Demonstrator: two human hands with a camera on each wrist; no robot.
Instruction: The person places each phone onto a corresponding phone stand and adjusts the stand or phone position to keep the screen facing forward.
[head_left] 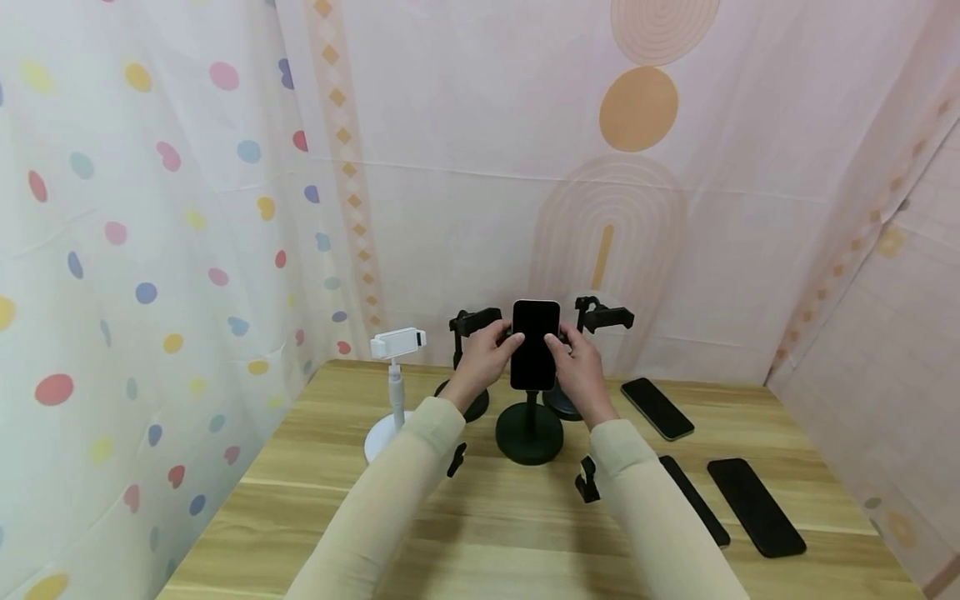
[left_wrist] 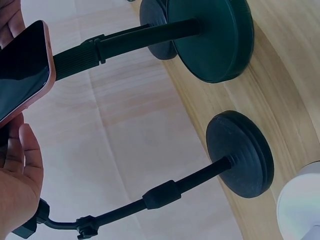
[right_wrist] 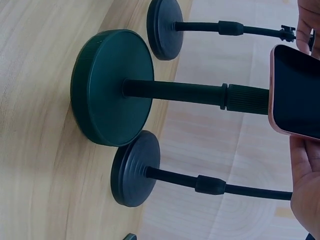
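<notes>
A smartphone point(head_left: 535, 346) with a dark screen stands upright at the top of a dark green phone stand point(head_left: 529, 437). My left hand point(head_left: 482, 360) grips its left edge, thumb on the front. On the opposite edge my right hand point(head_left: 581, 368) holds it the same way. A pinkish frame runs round the smartphone point(left_wrist: 22, 70) in the left wrist view. The green pole point(right_wrist: 175, 92) rises from its round base to behind the phone's lower end in the right wrist view. The stand's clamp is hidden behind the phone.
Behind the hands stand two black phone stands point(head_left: 477, 407) point(head_left: 562, 406). A white phone stand point(head_left: 397, 387) is at the left. Three more smartphones point(head_left: 657, 408) point(head_left: 756, 507) point(head_left: 693, 500) lie on the right of the wooden table point(head_left: 517, 533). Small black pieces point(head_left: 588, 481) show beside the sleeves.
</notes>
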